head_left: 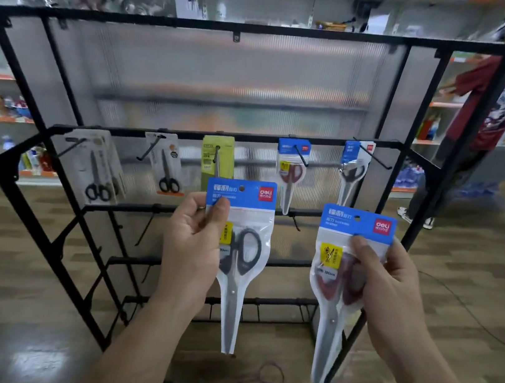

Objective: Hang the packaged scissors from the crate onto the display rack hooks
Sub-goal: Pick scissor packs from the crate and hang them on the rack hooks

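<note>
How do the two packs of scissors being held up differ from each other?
The black-handled scissors pack in the left hand has dark handles; the red-handled scissors pack in the right hand has red ones. The black-handled scissors pack is held higher in view, the red-handled scissors pack lower. Both have blue header cards, yellow labels, clear pouches and blades pointing down.

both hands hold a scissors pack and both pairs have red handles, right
Not both. The head view shows the left hand holding a black-handled pack; only the right hand holds a red-handled pack.
</note>
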Available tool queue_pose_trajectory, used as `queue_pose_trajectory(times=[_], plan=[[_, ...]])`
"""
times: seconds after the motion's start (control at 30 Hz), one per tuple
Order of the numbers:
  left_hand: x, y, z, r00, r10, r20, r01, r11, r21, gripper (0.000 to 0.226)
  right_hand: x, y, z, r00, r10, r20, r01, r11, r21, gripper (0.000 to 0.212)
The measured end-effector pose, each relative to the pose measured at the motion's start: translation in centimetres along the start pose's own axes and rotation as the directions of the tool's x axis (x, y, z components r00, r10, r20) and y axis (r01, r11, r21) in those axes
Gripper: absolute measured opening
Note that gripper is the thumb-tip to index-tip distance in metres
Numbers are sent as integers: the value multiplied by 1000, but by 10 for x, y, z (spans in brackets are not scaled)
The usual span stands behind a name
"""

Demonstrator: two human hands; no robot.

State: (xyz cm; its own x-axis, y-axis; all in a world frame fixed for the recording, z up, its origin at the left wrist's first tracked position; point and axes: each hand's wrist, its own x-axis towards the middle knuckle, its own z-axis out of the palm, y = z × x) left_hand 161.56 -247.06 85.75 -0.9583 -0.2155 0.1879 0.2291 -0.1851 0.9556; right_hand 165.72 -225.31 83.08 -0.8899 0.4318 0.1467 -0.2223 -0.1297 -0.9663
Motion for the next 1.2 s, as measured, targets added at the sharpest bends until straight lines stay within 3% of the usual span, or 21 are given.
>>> queue_pose_trajectory(times=[0.23, 0.47, 0.8, 0.97, 1.2], plan=[[28, -10, -34, 999, -29, 33, 30, 999, -43, 7, 10, 8, 29, 996, -41, -84, 39, 999, -28, 12], [54, -23, -44, 997, -67, 39, 68, 997, -41, 15, 44, 17, 39, 998, -11, -54, 8, 998, -67, 15], [97, -40, 17, 1000, -15, 8, 15, 1000, 15, 26, 153, 48, 48, 989, 72, 130, -60, 993, -99, 16], [110, -58, 52, 998, -9, -62, 13, 998, 65, 12, 207, 71, 45, 974, 110, 199, -92, 991, -101, 20], [119, -74, 84, 994, -24, -106, 35, 994, 101, 11, 246, 90, 43, 954, 194, 228, -189, 981, -45, 14]])
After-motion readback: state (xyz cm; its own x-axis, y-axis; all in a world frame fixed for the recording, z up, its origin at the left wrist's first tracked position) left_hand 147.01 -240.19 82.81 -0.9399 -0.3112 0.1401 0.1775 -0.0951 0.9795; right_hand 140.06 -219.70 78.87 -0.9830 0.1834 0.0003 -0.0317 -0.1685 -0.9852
